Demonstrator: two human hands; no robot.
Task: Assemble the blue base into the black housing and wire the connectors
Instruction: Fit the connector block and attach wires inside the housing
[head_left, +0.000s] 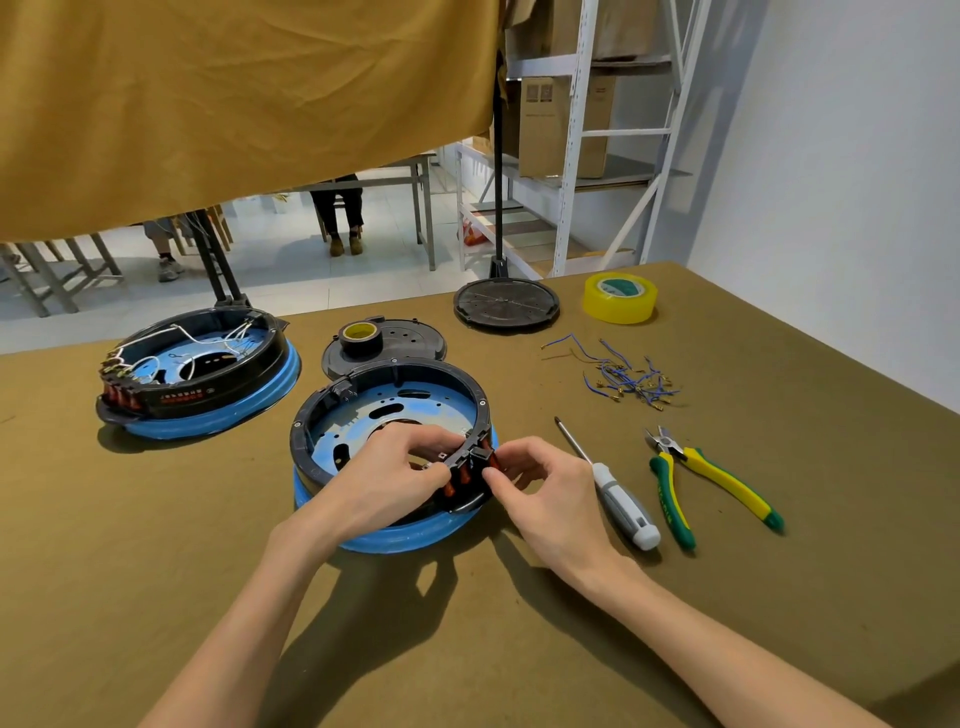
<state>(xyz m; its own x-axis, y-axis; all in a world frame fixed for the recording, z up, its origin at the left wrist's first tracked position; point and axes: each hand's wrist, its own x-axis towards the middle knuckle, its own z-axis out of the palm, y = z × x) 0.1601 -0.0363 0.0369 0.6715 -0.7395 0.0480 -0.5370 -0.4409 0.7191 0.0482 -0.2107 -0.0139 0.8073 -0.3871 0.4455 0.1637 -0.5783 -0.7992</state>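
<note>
We find the round black plastic housing seated on the blue metal base; left hand and right hand pinch its red rocker switches; we advise pressing squarely

Black housing, centre: matt moulded plastic. Blue base under it: glossy, smooth. Table cover: matt olive cloth, fine weave. Tape roll, upper right: glossy translucent yellow plastic. Screwdriver: bright metal shaft, smooth grey-white plastic handle. Pliers, right: metal jaws, yellow-green rubbery grips. Hanging sheet, top: creased mustard cloth.
</note>
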